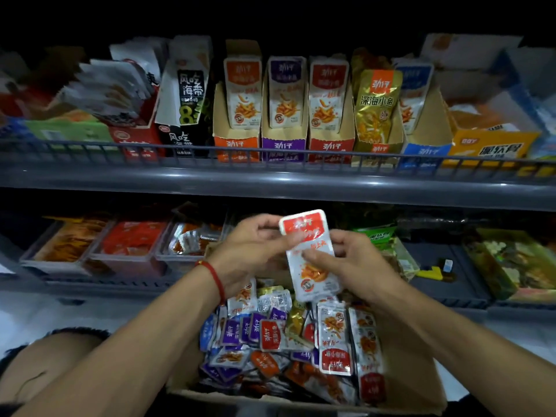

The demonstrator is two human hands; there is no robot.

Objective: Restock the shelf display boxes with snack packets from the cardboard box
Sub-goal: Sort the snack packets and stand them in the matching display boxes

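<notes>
Red-topped snack packet (310, 254) upright at frame centre, pinched from 9 o'clock by left hand (255, 251), from 3 o'clock by right hand (352, 260). Directly below, at 6 o'clock: open cardboard box (415, 383) heaped with mixed packets. At 12 o'clock, beyond grey shelf rail (270, 179): red display box (331, 145), between purple display box (284, 145) and gold one (377, 142).

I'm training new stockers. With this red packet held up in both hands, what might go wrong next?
The red-topped packet could land in the orange display box instead of the red display box, since they look alike in this dim light. The cardboard box holds mixed flavours, so wrong picks seem likely.
</notes>
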